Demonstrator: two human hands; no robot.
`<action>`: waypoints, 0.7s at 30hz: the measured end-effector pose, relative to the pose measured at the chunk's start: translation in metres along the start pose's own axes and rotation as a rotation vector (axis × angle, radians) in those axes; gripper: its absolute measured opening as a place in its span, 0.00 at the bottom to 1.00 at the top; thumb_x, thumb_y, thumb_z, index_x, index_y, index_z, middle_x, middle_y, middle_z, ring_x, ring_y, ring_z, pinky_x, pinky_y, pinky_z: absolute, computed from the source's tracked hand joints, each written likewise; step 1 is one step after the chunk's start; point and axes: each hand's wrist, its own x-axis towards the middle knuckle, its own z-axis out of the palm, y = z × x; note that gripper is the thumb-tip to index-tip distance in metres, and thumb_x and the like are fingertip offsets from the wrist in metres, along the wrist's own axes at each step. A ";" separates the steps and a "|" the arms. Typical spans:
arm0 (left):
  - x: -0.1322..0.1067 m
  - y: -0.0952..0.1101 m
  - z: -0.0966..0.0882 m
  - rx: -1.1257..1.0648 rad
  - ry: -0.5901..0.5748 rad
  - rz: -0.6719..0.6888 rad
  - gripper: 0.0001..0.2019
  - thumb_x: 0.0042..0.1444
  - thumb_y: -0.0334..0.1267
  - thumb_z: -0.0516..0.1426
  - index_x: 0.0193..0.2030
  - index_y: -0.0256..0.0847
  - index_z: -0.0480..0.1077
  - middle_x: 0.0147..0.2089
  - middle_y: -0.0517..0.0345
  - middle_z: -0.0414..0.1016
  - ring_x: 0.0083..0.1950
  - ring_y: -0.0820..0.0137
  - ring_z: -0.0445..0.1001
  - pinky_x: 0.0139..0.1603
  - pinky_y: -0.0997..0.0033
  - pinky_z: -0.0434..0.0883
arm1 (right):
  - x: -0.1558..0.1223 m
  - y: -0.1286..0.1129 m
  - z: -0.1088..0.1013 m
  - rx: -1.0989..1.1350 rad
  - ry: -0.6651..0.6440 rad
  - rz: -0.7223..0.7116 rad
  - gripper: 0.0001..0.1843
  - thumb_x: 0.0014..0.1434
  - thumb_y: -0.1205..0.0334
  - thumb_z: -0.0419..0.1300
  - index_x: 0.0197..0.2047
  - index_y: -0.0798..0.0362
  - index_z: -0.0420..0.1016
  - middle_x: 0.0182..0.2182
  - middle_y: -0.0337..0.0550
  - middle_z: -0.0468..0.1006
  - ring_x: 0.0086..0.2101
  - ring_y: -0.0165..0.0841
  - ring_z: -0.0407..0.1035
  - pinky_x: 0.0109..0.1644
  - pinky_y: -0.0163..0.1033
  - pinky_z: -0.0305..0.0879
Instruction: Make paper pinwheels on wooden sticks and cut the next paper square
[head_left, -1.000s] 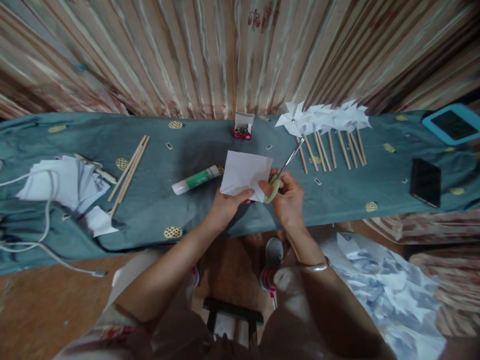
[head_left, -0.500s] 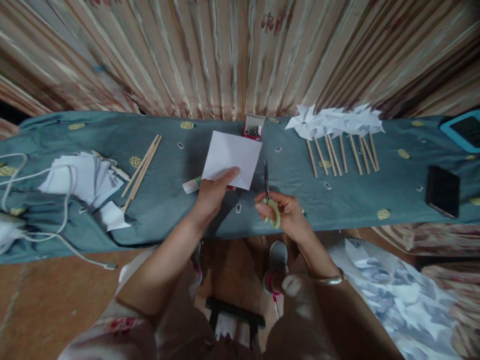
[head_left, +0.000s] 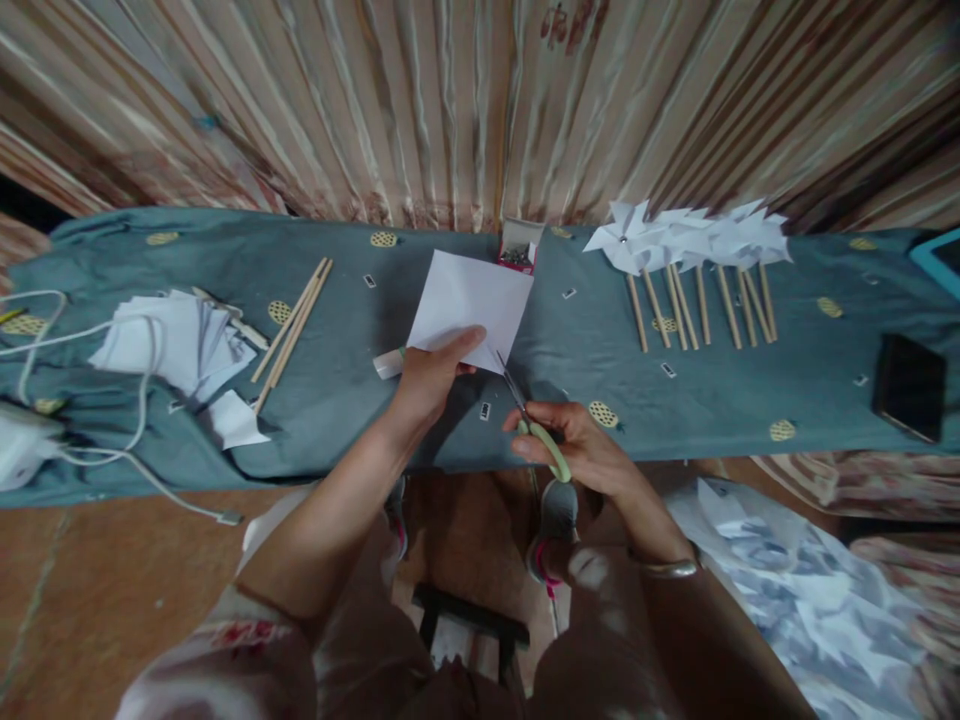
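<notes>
My left hand (head_left: 435, 380) pinches a square sheet of white paper (head_left: 469, 300) by its near edge, thumb on top. In my right hand (head_left: 566, 435) is a pair of scissors (head_left: 544, 440) with light green handles. The scissor blades meet the paper's lower right corner; whether the paper lies between them I cannot tell. Just behind the sheet stands a small open red box (head_left: 517, 255) with metal pins inside. A small white and green box (head_left: 388, 364) lies partly hidden by my left hand.
Paper pinwheels on wooden sticks (head_left: 682, 240) lie at the back right, a dark phone (head_left: 909, 388) at the far right. Leftward are wooden sticks (head_left: 300, 320), stacked paper sheets (head_left: 169, 345) and a white cable (head_left: 139, 420). A plastic bag of folded paper (head_left: 802, 590) sits below right.
The scissors have tilted left, and their tips have come to the paper's lower right corner. My left hand still holds the sheet. The whole view has shifted slightly.
</notes>
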 end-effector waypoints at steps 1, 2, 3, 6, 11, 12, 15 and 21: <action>0.000 -0.001 0.001 0.010 -0.001 -0.001 0.14 0.40 0.41 0.68 0.33 0.39 0.75 0.38 0.55 0.79 0.35 0.67 0.74 0.28 0.72 0.68 | 0.000 0.000 0.000 0.002 0.003 0.000 0.20 0.54 0.43 0.64 0.32 0.53 0.76 0.24 0.34 0.68 0.26 0.27 0.59 0.30 0.33 0.54; -0.001 -0.002 0.001 0.015 -0.001 0.001 0.14 0.39 0.42 0.67 0.33 0.39 0.75 0.37 0.55 0.79 0.34 0.67 0.74 0.28 0.72 0.68 | 0.000 0.000 0.000 0.003 0.004 0.003 0.20 0.54 0.43 0.64 0.32 0.53 0.76 0.23 0.34 0.68 0.26 0.27 0.58 0.30 0.33 0.54; -0.001 -0.003 0.002 0.015 -0.002 0.001 0.15 0.39 0.42 0.68 0.33 0.39 0.75 0.37 0.55 0.79 0.34 0.68 0.74 0.28 0.72 0.68 | 0.000 -0.001 0.000 0.004 0.004 0.005 0.20 0.54 0.43 0.64 0.32 0.53 0.76 0.23 0.34 0.68 0.26 0.26 0.58 0.30 0.33 0.54; -0.001 -0.006 0.003 0.010 -0.013 -0.003 0.15 0.38 0.43 0.68 0.32 0.39 0.74 0.35 0.55 0.79 0.32 0.69 0.73 0.28 0.72 0.68 | 0.000 -0.002 0.000 0.015 0.007 0.005 0.19 0.54 0.43 0.64 0.31 0.52 0.75 0.23 0.33 0.67 0.25 0.26 0.57 0.29 0.33 0.52; -0.001 -0.008 0.003 0.019 -0.033 0.009 0.14 0.41 0.44 0.67 0.32 0.40 0.75 0.37 0.54 0.79 0.34 0.67 0.74 0.30 0.70 0.67 | 0.000 -0.003 0.001 0.033 0.023 -0.003 0.19 0.53 0.43 0.65 0.31 0.52 0.76 0.22 0.33 0.68 0.24 0.26 0.58 0.28 0.33 0.53; -0.001 -0.008 0.003 0.019 -0.037 0.010 0.13 0.41 0.44 0.67 0.32 0.40 0.75 0.37 0.54 0.79 0.34 0.67 0.74 0.30 0.69 0.67 | 0.000 -0.003 0.001 0.033 0.025 -0.004 0.19 0.53 0.43 0.65 0.31 0.52 0.76 0.22 0.33 0.68 0.24 0.26 0.58 0.28 0.32 0.53; -0.002 -0.008 0.003 0.024 -0.043 0.006 0.13 0.41 0.44 0.67 0.33 0.40 0.75 0.36 0.55 0.79 0.34 0.67 0.74 0.30 0.70 0.67 | 0.000 -0.003 0.001 0.017 0.034 -0.013 0.20 0.53 0.43 0.65 0.31 0.53 0.77 0.22 0.33 0.68 0.24 0.25 0.57 0.27 0.32 0.53; -0.002 -0.008 0.004 0.011 -0.037 -0.004 0.13 0.40 0.43 0.67 0.32 0.39 0.74 0.34 0.57 0.78 0.31 0.70 0.72 0.27 0.73 0.67 | 0.001 0.000 0.001 0.023 0.019 -0.006 0.19 0.53 0.43 0.65 0.31 0.53 0.77 0.22 0.33 0.68 0.24 0.25 0.58 0.27 0.31 0.53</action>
